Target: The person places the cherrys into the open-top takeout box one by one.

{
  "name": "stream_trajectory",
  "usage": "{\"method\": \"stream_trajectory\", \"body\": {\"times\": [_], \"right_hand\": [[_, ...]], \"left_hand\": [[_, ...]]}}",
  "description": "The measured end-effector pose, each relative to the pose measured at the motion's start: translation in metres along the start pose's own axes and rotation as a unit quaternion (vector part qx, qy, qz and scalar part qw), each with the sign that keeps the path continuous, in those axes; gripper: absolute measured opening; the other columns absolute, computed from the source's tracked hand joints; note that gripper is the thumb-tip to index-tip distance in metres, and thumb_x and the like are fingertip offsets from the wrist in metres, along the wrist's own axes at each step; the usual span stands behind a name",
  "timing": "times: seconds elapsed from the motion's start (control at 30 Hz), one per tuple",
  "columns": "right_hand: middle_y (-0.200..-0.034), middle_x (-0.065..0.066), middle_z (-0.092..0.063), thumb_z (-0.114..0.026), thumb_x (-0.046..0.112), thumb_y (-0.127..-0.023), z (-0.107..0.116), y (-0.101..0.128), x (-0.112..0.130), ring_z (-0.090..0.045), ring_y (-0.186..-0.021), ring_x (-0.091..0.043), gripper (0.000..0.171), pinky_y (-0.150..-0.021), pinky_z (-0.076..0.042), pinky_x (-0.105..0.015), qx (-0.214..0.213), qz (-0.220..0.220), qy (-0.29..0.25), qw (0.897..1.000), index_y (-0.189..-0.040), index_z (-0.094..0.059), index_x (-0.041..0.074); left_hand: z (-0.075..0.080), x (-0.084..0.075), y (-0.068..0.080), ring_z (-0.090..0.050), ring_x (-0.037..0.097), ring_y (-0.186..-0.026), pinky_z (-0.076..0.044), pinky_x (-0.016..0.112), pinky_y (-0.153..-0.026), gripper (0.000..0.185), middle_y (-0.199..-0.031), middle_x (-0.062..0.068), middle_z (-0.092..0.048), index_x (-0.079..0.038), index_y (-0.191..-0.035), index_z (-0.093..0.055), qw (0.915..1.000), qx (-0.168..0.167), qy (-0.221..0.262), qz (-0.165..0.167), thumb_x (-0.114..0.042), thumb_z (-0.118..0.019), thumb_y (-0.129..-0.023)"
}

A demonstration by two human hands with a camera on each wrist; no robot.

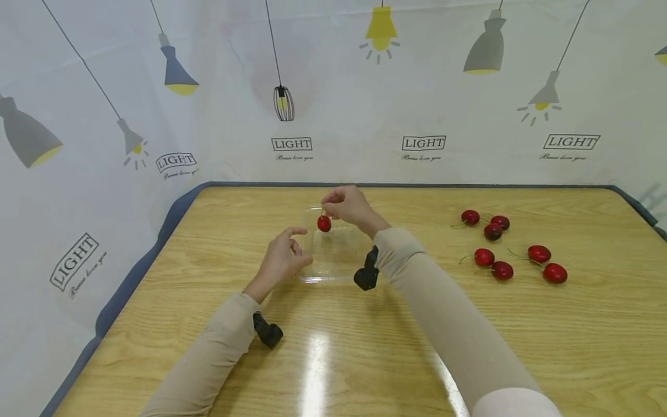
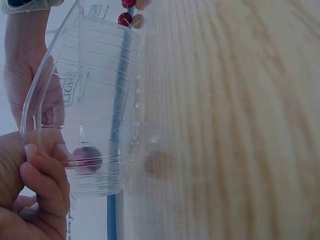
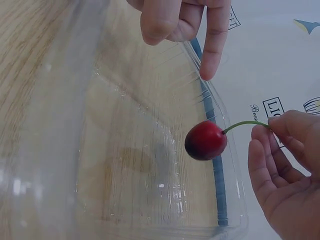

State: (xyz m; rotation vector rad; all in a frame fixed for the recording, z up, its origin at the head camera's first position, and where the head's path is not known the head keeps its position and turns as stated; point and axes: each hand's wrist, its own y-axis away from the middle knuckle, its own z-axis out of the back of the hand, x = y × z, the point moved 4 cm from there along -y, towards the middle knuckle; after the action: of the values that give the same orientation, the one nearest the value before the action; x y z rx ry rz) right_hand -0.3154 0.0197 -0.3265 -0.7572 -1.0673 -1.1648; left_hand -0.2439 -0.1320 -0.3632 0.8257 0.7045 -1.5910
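Cherry [image 3: 205, 140] dangles by its stem over the clear tray [image 1: 333, 272], near the desk's far edge.
Right hand [image 1: 348, 204] pinches the stem; left hand [image 1: 282, 259] grips the tray's rim. Light, soft fruit, probably best held by the stem; the tray looks thin and flexible.

A container [image 1: 333, 272] sits mid-surface [image 1: 365, 359]. The left hand [image 1: 281, 258] holds its left edge; the right hand [image 1: 350, 205] hangs a cherry [image 1: 324, 223] above its far side. Loose cherries [image 1: 502, 270] lie well apart, to the right.
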Motion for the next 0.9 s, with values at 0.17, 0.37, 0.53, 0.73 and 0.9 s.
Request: {"method": "stream_trajectory", "body": {"times": [0.17, 0.37, 0.53, 0.73, 0.9], "right_hand": [[-0.092, -0.015, -0.060, -0.058, 0.006, -0.083, -0.0011, -0.0005, -0.0042, -0.059, -0.082, -0.026, 0.014, -0.078, -0.047, -0.038, 0.006, -0.026, -0.007, 1.000, -0.094, -0.060, -0.002], [-0.090, -0.014, -0.059, -0.058, 0.004, -0.082, -0.0026, -0.0004, -0.0079, -0.059, -0.080, -0.025, 0.012, -0.078, -0.047, -0.038, 0.014, -0.043, -0.016, 0.999, -0.092, -0.060, -0.001], [-0.087, -0.014, -0.059, -0.058, 0.003, -0.082, -0.0036, -0.0001, -0.0095, -0.059, -0.083, -0.028, 0.011, -0.076, -0.048, -0.035, 0.017, -0.043, -0.010, 0.999, -0.092, -0.060, -0.002], [-0.088, -0.014, -0.060, -0.057, 0.003, -0.083, -0.0053, 0.0005, -0.0094, -0.058, -0.087, -0.031, 0.012, -0.078, -0.047, -0.036, 0.024, -0.046, -0.003, 0.999, -0.093, -0.060, -0.003], [-0.089, -0.014, -0.060, -0.057, 0.003, -0.083, -0.0070, 0.0020, -0.0081, -0.058, -0.087, -0.029, 0.012, -0.079, -0.047, -0.037, 0.027, -0.048, -0.002, 0.998, -0.094, -0.060, -0.003]], "left_hand": [[-0.0004, 0.0012, -0.0005, -0.038, 0.011, -0.043, -0.033, 0.024, -0.041, 0.054, -0.060, 0.004, -0.045, -0.001, -0.122, -0.045, 1.0000, -0.003, -0.001, -0.004, -0.001, -0.062, -0.070], [-0.0013, 0.0025, -0.0014, -0.037, 0.011, -0.043, -0.033, 0.024, -0.041, 0.054, -0.060, 0.003, -0.046, -0.001, -0.121, -0.046, 0.9999, -0.005, -0.006, -0.011, 0.000, -0.062, -0.070], [-0.0013, 0.0030, -0.0016, -0.038, 0.011, -0.043, -0.033, 0.024, -0.041, 0.054, -0.059, 0.004, -0.046, -0.001, -0.121, -0.046, 0.9999, -0.004, -0.006, -0.009, 0.000, -0.062, -0.070], [-0.0002, 0.0007, -0.0007, -0.038, 0.011, -0.043, -0.033, 0.023, -0.041, 0.054, -0.059, 0.004, -0.046, 0.000, -0.122, -0.045, 0.9999, -0.005, -0.009, -0.012, 0.000, -0.063, -0.071], [0.0003, 0.0000, -0.0004, -0.038, 0.011, -0.044, -0.033, 0.024, -0.042, 0.054, -0.059, 0.003, -0.046, 0.000, -0.121, -0.046, 0.9998, -0.007, -0.012, -0.017, 0.000, -0.063, -0.070]]}}
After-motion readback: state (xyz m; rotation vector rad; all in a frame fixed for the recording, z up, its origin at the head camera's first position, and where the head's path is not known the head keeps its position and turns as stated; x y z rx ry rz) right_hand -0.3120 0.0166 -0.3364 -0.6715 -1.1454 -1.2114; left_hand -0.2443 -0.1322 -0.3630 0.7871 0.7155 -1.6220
